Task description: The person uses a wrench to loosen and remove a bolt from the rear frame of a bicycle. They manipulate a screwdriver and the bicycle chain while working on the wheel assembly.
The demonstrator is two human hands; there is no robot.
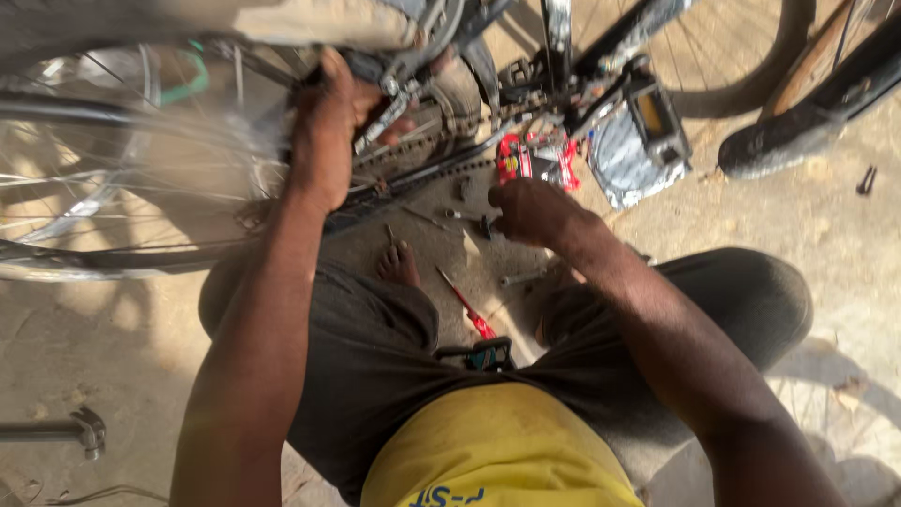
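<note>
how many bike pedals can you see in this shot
1: a black pedal with an orange reflector, upper right of centre, beside the crumpled wrappers on the ground. A second pedal may be hidden behind the frame and chain.

Bright, glossy metal is shown in the wheel rim and spokes [103,169] at the upper left, while the chain [422,174] beside the left hand [324,131] is seen as dull, greasy metal. A shiny red handle, probably plastic, is carried by the screwdriver [466,305] at centre. The ground [826,216] appears as rough, dusty concrete, and the crinkled wrapper [535,158] near the right hand [526,211] looks glossy.
</note>
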